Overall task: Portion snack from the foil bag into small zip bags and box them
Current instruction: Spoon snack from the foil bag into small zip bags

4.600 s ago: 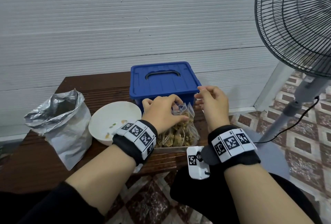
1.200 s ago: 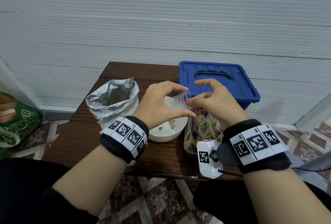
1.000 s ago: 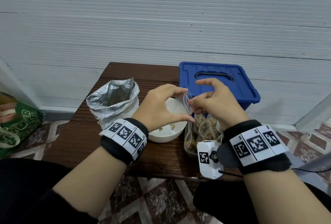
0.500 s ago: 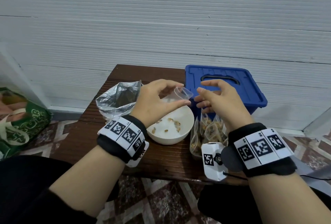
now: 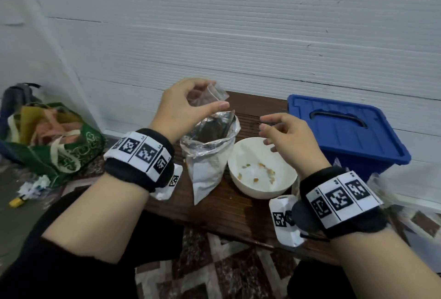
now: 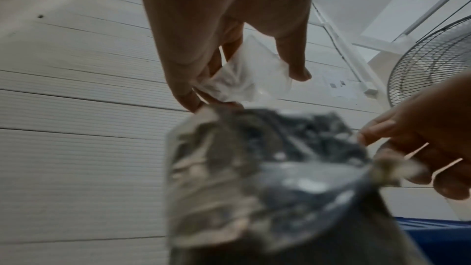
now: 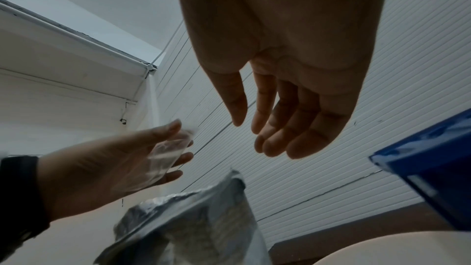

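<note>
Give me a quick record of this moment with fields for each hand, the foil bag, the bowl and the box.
left hand: pinches an empty small zip bag above the foil bag
right hand: open, holds nothing, over the bowl
foil bag: stands open on the wooden table
bowl: white, a few snack pieces inside
blue box: lid on

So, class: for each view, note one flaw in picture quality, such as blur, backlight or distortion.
Head view: wide-angle bending of the wall lines, edges smeared. Left wrist view: foil bag close and blurred. Right wrist view: right hand dim against the bright wall.
</note>
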